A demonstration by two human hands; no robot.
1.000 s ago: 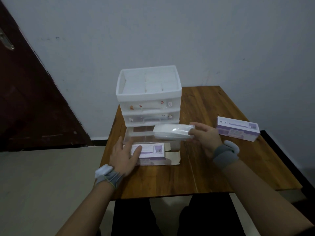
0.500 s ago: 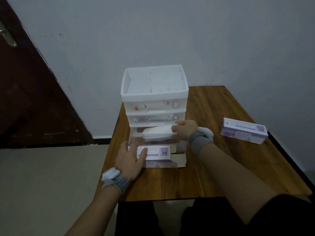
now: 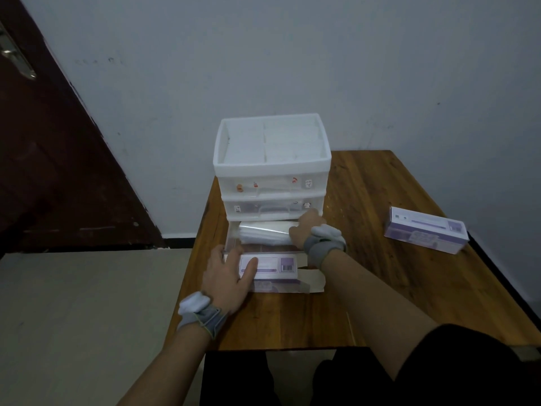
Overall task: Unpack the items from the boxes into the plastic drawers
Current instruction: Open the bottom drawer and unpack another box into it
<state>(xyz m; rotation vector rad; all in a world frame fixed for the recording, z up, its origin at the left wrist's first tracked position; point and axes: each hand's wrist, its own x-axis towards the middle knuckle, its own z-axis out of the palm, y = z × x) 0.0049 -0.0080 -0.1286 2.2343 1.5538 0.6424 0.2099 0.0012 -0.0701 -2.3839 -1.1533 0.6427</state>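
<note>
Lowered by the right hand [image 3: 306,233], white packet [image 3: 265,234] now sits in bottom drawer [image 3: 232,238].

The plastic drawers [image 3: 272,177] are translucent white, with small red, orange and dark stickers dotted across the two upper fronts. The packet [image 3: 263,236] in the open bottom drawer is clear and glossy over white. The open box [image 3: 268,269] is white and purple, with a black barcode on its top; its flap is pale brown. The second box [image 3: 426,230] carries the same white and purple. The table [image 3: 380,273] is warm brown with darker wood grain. Both wristbands [image 3: 322,246] are grey with a white pad
</note>
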